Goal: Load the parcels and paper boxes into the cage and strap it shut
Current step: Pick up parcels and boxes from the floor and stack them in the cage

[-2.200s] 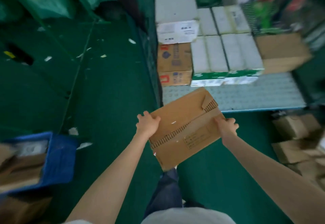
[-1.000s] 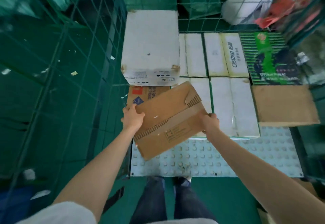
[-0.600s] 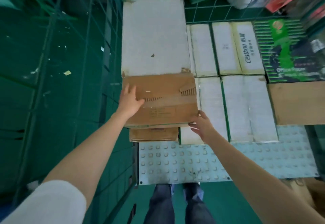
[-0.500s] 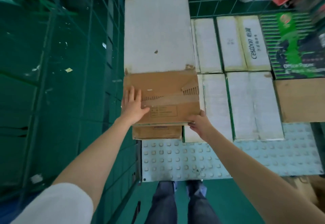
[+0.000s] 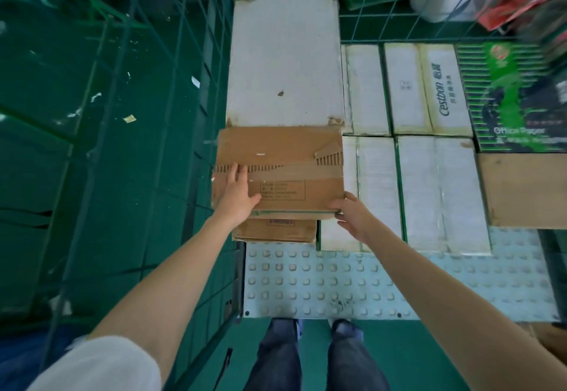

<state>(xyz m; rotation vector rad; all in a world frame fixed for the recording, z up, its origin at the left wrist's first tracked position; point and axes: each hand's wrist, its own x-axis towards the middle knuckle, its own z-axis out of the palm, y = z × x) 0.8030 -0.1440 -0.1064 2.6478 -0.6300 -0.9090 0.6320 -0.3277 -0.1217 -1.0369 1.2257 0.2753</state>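
While our left hand (image 5: 236, 195) lies flat on top of the brown carton (image 5: 282, 151), fingers straight and close together, our right hand (image 5: 352, 215) holds the carton's near right corner, with the thumb up and the fingers curled against the front edge. We see the carton lying level on a smaller brown box (image 5: 274, 231), whose front face shows beneath it. The carton's far edge touches the near side of a tall white box (image 5: 283, 62). This stack stands on the left side of the cage, just beside the left mesh wall (image 5: 201, 157). To the right of the carton lie white paper boxes (image 5: 441, 194) in two rows, touching one another. Beyond them at the right are a green office-paper box (image 5: 515, 99) and a plain brown box (image 5: 524, 191), its right part out of view. Nearer to us the studded floor plate (image 5: 337, 283) of the cage shows bare. Our legs in jeans (image 5: 276, 357) stand on the green floor at its open front.
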